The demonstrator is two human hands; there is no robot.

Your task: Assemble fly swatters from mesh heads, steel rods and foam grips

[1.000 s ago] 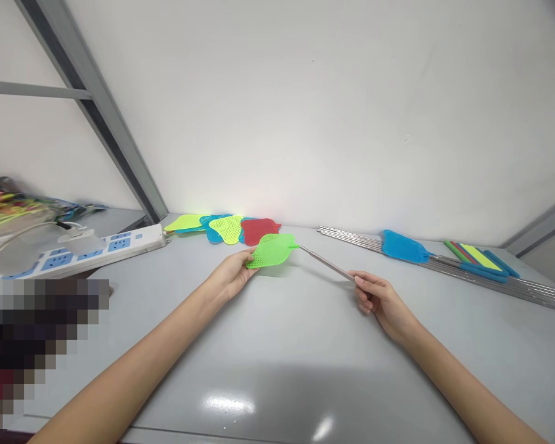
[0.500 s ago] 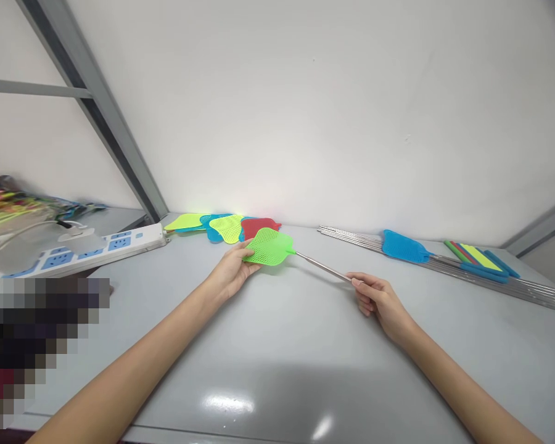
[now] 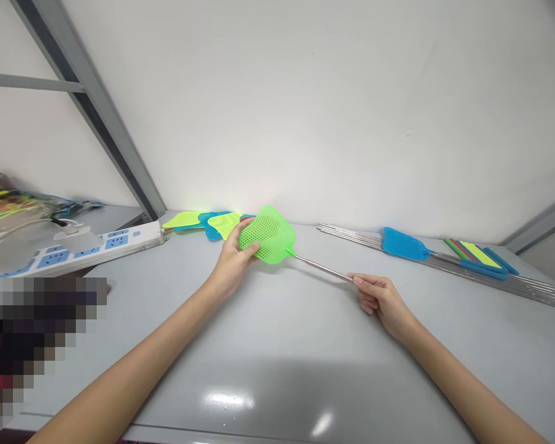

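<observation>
My left hand (image 3: 234, 259) grips the edge of a green perforated fly swatter head (image 3: 272, 237), thumb in front and fingers partly hidden behind it. From the neck of the head a thin metal rod (image 3: 321, 267) runs right and slightly down. Its other end is pinched between thumb and fingers of my right hand (image 3: 382, 299). Behind the green head lie more swatter heads: a yellow one (image 3: 224, 224), a blue one (image 3: 211, 233), another yellow one (image 3: 182, 219) and a red one, mostly covered.
A blue swatter (image 3: 404, 244) lies across a bundle of metal rods (image 3: 536, 291) on the right. Beyond it are coloured tubes (image 3: 478, 254). A white power strip (image 3: 139, 240) and a grey post (image 3: 106, 117) stand at left. The grey table (image 3: 277, 345) meets a white wall.
The green swatter head has turned about its rod, its face now tilted up more toward me. My left thumb has come onto its front. My right hand has barely moved.
</observation>
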